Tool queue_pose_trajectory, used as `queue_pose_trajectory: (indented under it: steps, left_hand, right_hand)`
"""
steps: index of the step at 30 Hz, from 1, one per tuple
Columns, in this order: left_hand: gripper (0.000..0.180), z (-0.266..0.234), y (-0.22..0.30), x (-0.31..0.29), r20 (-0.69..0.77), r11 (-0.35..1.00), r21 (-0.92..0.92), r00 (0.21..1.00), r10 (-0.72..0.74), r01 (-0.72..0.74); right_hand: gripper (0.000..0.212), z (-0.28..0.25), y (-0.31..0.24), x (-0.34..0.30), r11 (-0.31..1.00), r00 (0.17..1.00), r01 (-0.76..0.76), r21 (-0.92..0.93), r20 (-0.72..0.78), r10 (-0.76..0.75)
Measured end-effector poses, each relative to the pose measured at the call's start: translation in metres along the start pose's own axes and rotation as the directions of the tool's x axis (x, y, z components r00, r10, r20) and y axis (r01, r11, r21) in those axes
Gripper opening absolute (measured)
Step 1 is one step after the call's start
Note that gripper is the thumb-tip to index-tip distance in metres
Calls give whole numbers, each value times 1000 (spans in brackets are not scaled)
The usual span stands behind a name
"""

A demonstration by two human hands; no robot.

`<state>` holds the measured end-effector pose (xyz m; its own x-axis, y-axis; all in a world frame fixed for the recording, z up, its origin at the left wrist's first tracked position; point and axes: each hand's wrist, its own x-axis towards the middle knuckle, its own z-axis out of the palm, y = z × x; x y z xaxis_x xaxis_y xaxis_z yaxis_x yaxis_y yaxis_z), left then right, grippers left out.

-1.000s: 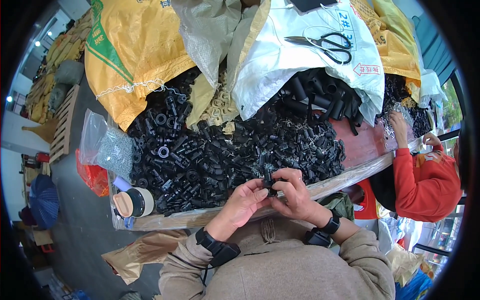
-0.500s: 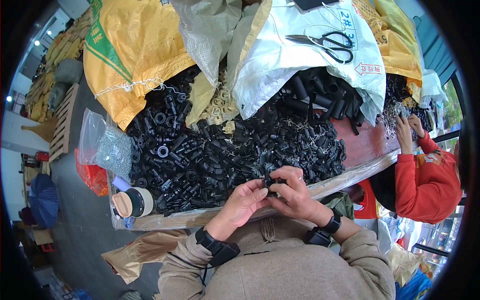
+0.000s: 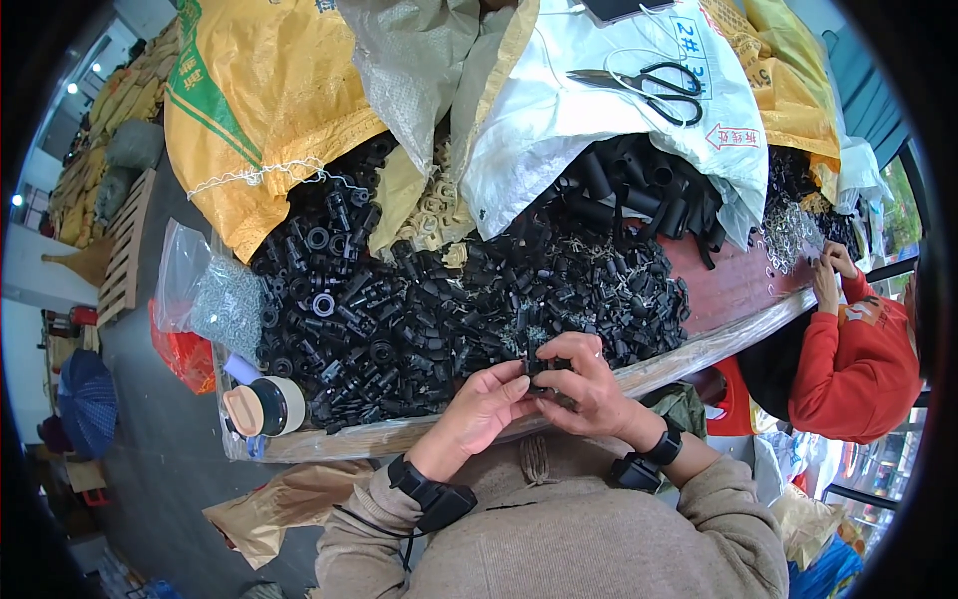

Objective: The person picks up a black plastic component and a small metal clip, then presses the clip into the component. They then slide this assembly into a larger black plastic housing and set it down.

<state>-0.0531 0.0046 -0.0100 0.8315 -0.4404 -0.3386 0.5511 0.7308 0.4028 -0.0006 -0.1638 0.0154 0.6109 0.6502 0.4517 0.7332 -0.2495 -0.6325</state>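
At the table's near edge, my left hand (image 3: 489,401) and my right hand (image 3: 581,384) meet with fingertips pinched together. Between them sits a small black plastic part (image 3: 532,377), mostly covered by my fingers; its exact shape cannot be made out. Both hands are closed on it, the left from one side and the right from the other. Just beyond my fingers spreads a heap of small black plastic parts (image 3: 429,319), with tiny silvery metal bits (image 3: 544,324) scattered among them. Larger black ring-ended fittings (image 3: 324,303) lie at the heap's left.
A lidded cup (image 3: 264,406) and a clear bag of small screws (image 3: 228,301) stand at the left corner. Black scissors (image 3: 649,88) rest on a white sack (image 3: 619,120); black tubes (image 3: 639,185) spill beneath it. A person in red (image 3: 858,369) works at the right.
My hands hold nearly the same position around the black part. At the right, the other person's hands have shifted slightly nearer to their body.
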Motion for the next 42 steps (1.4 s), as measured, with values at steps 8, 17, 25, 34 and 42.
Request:
queue_pose_trajectory:
  steps: [8, 17, 25, 34, 42]
  left_hand:
    - [25, 1, -4, -3, -6, 999, 33, 1000, -19, 19]
    - [27, -3, -14, -3, -45, 996, 44, 997, -70, 72]
    - [27, -5, -10, -1, -48, 999, 8, 998, -42, 43]
    - [25, -8, -13, -3, -73, 999, 50, 997, -1, 5]
    - [22, -4, -16, -5, -86, 998, 55, 996, -5, 10]
  right_hand:
    - [31, 3, -2, -6, 999, 1000, 26, -42, 6, -26]
    - [33, 6, -5, -10, 994, 999, -11, -106, 45, 16]
    - [34, 3, -2, -10, 998, 998, -22, -58, 65, 26]
    - [35, -1, -1, -15, 1000, 998, -4, -5, 66, 4]
    - [36, 1, -5, -21, 997, 997, -34, -73, 71, 39]
